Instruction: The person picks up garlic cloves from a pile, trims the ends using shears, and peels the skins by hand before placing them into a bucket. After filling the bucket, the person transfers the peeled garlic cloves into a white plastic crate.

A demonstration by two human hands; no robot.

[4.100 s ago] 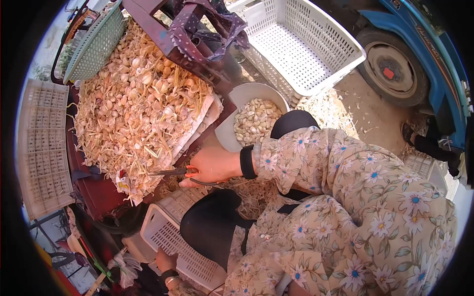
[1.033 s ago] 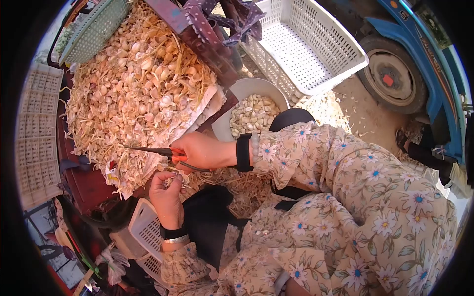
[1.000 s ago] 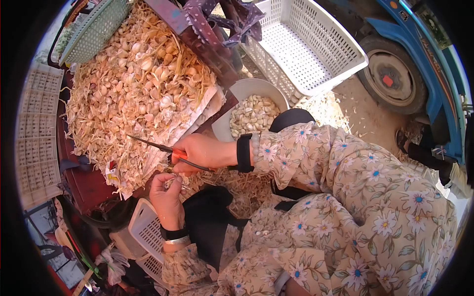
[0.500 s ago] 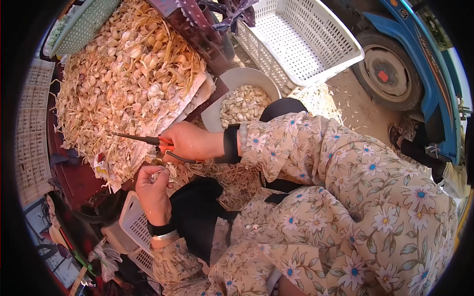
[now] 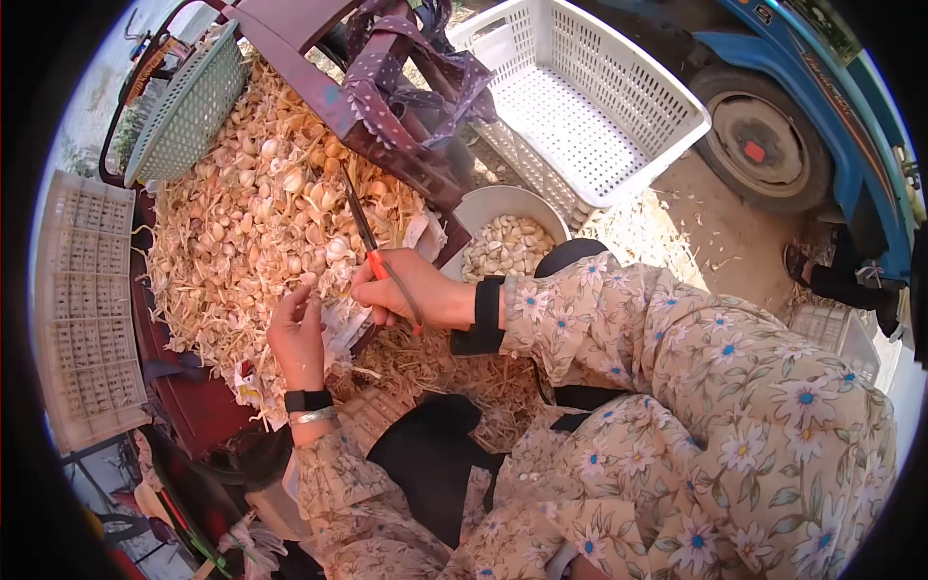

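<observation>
My right hand (image 5: 414, 288) is closed around a pair of scissors (image 5: 362, 220) with orange-red handles and long dark blades. The blades point up and away, over the edge of a heap of garlic (image 5: 256, 217) with dry skins and stalks. At the near side of this heap is my left hand (image 5: 298, 338), thumb and fingers drawn together. Something small and pale may be at its fingertips, but I cannot make it out. Beyond my right wrist stands a whitish bucket (image 5: 556, 215) holding separated garlic cloves (image 5: 507, 246).
A white perforated crate (image 5: 657, 159) stands beyond the bucket. A green basket (image 5: 188, 111) sits at the heap's far left, and a pale crate (image 5: 92, 309) stands left. A dotted cloth (image 5: 387, 82) hangs on the dark red frame. A blue vehicle's wheel (image 5: 764, 140) is at right.
The scissors have swung from pointing left to pointing up and away. My left hand has moved up to the heap's edge. The whole view has shifted a little.
</observation>
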